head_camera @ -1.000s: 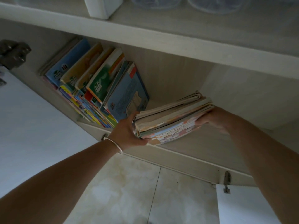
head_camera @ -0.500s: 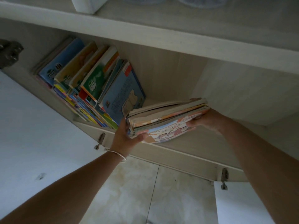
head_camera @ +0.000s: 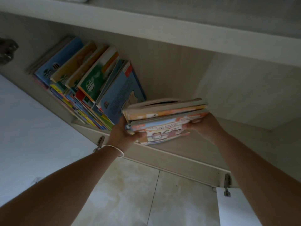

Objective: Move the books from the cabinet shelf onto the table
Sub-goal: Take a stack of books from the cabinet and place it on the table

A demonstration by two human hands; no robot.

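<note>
A flat stack of several thin picture books [head_camera: 164,118] is gripped from both ends just over the front edge of the cabinet shelf [head_camera: 203,144]. My left hand [head_camera: 125,136], with a bangle on its wrist, clasps the stack's left end. At the stack's right end my right hand [head_camera: 205,126] holds on, thumb on the cover. Further left on the same shelf, a row of colourful books [head_camera: 91,82] leans to the left against the cabinet's side. The table is not in view.
An upper shelf board [head_camera: 146,30] runs across above the books. An open white cabinet door [head_camera: 32,128] stands at the left with a hinge [head_camera: 6,51] at its top, another door [head_camera: 236,209] at lower right. Pale floor tiles [head_camera: 138,193] lie below.
The stack, held by both hands, has slid outward toward the shelf's front edge and slightly left. The leaning row of books has not moved.
</note>
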